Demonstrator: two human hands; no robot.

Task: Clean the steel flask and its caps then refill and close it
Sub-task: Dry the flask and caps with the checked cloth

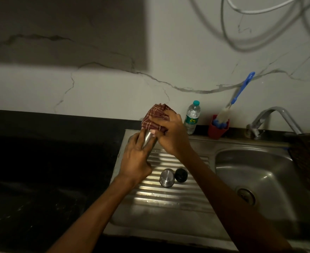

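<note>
The steel flask (148, 138) is held tilted above the ribbed drainboard (168, 199). My left hand (137, 157) grips its lower body. My right hand (169, 133) grips a maroon checked cloth (154, 118) wrapped over the flask's upper end, which hides the mouth. On the drainboard below lie the steel cap (167, 178) and, touching it on the right, the black inner cap (181, 174).
A plastic water bottle (192, 117) and a red cup (217, 129) holding a blue-handled bottle brush (229, 106) stand against the wall. The sink basin (256, 181) and tap (274, 119) are at the right, a dark basket (307, 161) at its edge. Black counter (41, 170) lies left.
</note>
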